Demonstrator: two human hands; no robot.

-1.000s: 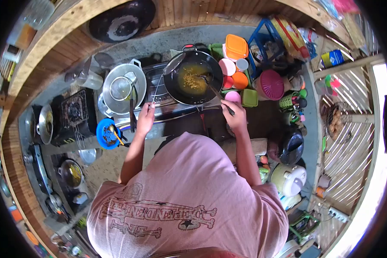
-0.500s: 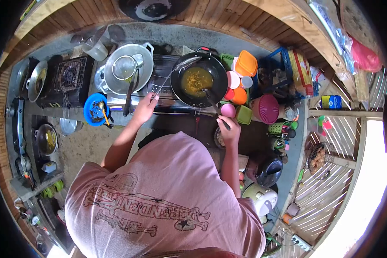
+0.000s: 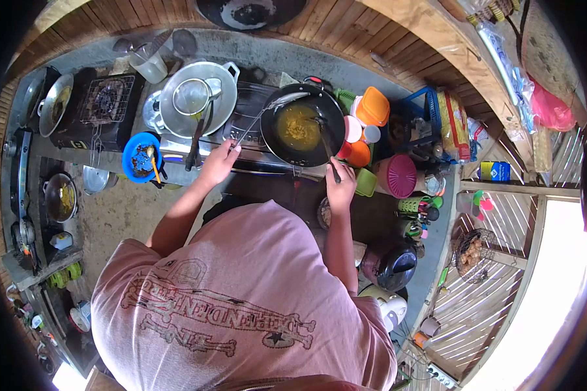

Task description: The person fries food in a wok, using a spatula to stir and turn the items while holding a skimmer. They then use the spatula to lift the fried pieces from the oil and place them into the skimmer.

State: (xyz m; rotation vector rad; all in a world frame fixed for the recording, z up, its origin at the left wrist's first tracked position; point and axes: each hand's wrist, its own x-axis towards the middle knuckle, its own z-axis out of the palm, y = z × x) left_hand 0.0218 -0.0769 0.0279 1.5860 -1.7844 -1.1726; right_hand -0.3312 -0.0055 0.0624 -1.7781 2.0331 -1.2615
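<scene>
Pushed the spatula (image 3: 325, 146) further up into the frying wok (image 3: 274, 140) with closed right grip (image 3: 339, 189); still clasping the skimmer (image 3: 254, 120) in left grip (image 3: 218, 163).

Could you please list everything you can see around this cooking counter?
wok: one, black, on the stove, yellow oil inside
skimmer: one, metal, across the wok's rim
spatula: one, dark, tip in the wok
lidded pot: one, silver, left of the wok
bowl: one, blue, counter edge
lidded box: one, orange, right of the wok
round tub: one, pink, right
left hand: holds the skimmer
right hand: holds the spatula
</scene>
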